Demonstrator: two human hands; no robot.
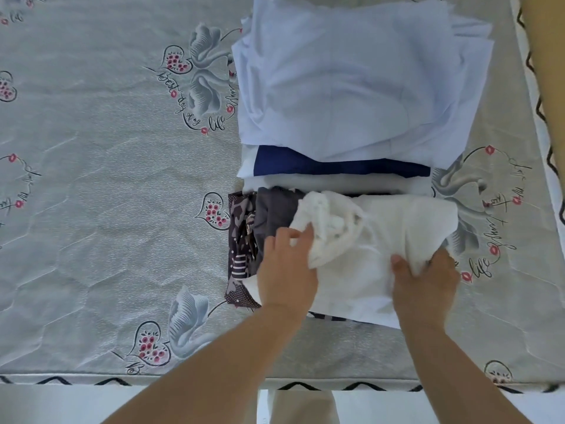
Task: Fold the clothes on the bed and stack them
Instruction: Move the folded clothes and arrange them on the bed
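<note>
A white garment (382,237) lies partly folded on top of a low stack near the bed's front edge. Under it show a grey piece (275,212) and a dark patterned piece (240,240). My left hand (286,267) pinches a bunched white fold at the garment's left side. My right hand (425,280) grips its right edge, fingers curled into the cloth. Behind this stack sits a taller pile: pale blue clothes (351,81) over a navy piece (336,166) and a white one.
The mattress (107,179) is grey with swan and heart prints; its left half bears no clothes. Its front edge (153,379) runs below my forearms. A tan wooden frame (547,56) stands along the right side.
</note>
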